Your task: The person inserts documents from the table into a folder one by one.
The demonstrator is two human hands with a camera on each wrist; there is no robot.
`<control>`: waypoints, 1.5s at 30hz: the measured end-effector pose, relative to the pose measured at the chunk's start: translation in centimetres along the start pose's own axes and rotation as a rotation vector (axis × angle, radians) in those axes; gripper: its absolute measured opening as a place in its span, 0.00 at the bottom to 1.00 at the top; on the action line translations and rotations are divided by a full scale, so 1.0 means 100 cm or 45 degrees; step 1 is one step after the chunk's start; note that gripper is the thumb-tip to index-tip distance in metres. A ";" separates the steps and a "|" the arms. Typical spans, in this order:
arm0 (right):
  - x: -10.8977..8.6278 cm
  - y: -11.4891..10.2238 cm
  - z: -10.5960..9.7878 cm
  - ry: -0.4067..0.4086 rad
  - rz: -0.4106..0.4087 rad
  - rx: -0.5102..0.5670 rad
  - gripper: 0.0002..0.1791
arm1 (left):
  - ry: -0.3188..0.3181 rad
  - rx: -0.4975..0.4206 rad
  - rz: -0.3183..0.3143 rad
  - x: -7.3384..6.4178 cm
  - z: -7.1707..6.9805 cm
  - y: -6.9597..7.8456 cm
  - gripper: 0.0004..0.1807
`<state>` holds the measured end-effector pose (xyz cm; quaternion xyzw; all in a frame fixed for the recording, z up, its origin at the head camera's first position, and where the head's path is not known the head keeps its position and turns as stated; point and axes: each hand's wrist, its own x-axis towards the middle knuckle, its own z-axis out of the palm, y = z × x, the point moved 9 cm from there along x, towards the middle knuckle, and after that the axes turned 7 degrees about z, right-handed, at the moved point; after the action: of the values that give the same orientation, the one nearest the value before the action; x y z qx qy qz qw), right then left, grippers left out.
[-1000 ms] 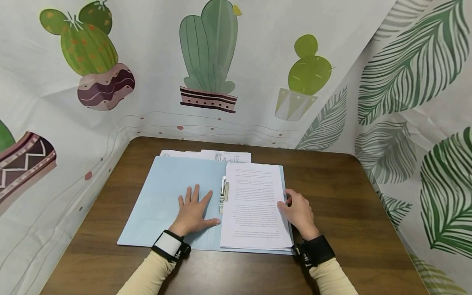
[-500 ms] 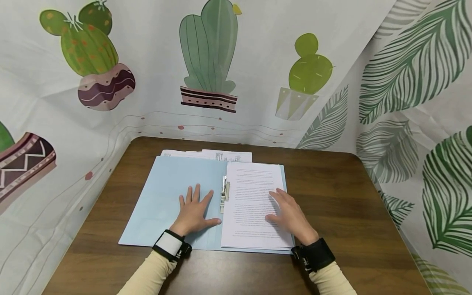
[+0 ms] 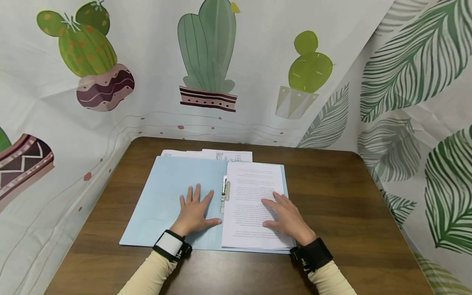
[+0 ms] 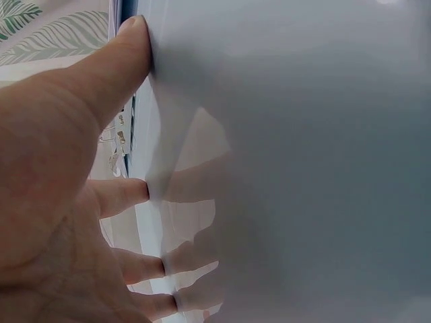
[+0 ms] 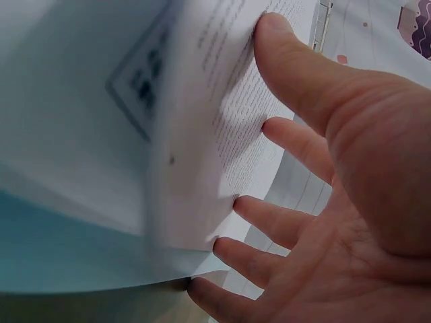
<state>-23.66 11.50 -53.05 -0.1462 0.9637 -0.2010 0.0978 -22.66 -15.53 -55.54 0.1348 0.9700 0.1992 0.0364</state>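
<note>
A light blue folder point(image 3: 147, 213) lies spread open on the wooden table. My left hand point(image 3: 192, 216) rests on its left cover with the fingers spread; in the left wrist view the fingertips point(image 4: 156, 267) touch the glossy cover. A stack of white printed sheets point(image 3: 250, 180) lies on the right side, beside the metal clip point(image 3: 225, 190) at the spine. My right hand point(image 3: 289, 219) is over the lower right part of the sheets, fingers spread. In the right wrist view its fingertips point(image 5: 242, 203) are at the top printed page point(image 5: 202, 182).
More printed papers point(image 3: 228, 156) stick out from behind the folder's top edge. The brown table point(image 3: 324, 192) extends to the right of the folder. A patterned cloth point(image 3: 155, 82) with cacti and leaves hangs behind and beside the table.
My right hand has moved left from the sheets' right edge onto the page, and its fingers have spread. The left hand and the folder have stayed in place.
</note>
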 end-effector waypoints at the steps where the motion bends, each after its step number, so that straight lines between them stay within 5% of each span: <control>1: 0.000 0.000 0.000 0.003 -0.001 -0.001 0.40 | 0.001 0.001 0.002 0.000 0.000 0.001 0.55; 27: -0.001 0.002 -0.003 0.075 -0.002 -0.048 0.38 | -0.024 0.017 -0.009 0.003 -0.007 0.004 0.52; 45: -0.006 0.002 -0.007 0.101 -0.009 -0.021 0.37 | -0.062 0.019 0.070 0.010 -0.037 0.011 0.38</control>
<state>-23.35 12.12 -52.45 -0.1425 0.9679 -0.1990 0.0576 -23.82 -15.68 -51.68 0.1666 0.9662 0.1895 0.0536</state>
